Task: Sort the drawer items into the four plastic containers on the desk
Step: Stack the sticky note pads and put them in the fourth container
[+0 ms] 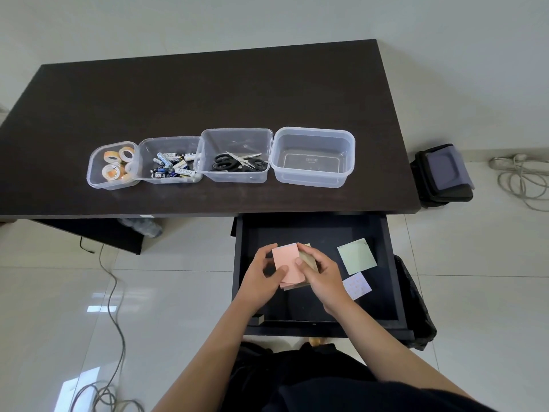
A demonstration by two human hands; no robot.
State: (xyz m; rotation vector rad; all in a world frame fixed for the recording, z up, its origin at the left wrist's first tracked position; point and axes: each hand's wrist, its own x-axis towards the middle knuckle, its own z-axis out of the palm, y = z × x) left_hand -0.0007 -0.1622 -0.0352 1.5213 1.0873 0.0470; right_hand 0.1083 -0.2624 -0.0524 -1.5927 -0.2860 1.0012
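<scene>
Head view. Both hands over the open drawer (389,263), squaring a stack of sticky-note pads (287,264), pink pad on top, tan pad(s) beneath. Left hand (261,278) grips the stack's left edge w/ fingers curled, thumb on the pink face; right hand (322,273) grips the right edge likewise. Stack held just above the drawer floor, well short of the tabletop (208,93).

Step in hand, judged: gather pads, then carry to the empty container (313,157), far right of the row. To do it well: keep edges aligned, pinch from both sides so loose top sheets don't fan out, collect the remaining pads before lifting, lower flat.

Counts: 4 clear containers in a row. From left: tape rolls (117,165), approx. 5–6; batteries (172,168), a heap, no. unclear; scissors (237,163), at least 2 pairs; 4th holds nothing. Still lying in drawer: 1 green pad (356,256), 1 pale lilac pad (356,286). No. of pads in the held stack: cannot tell.
</scene>
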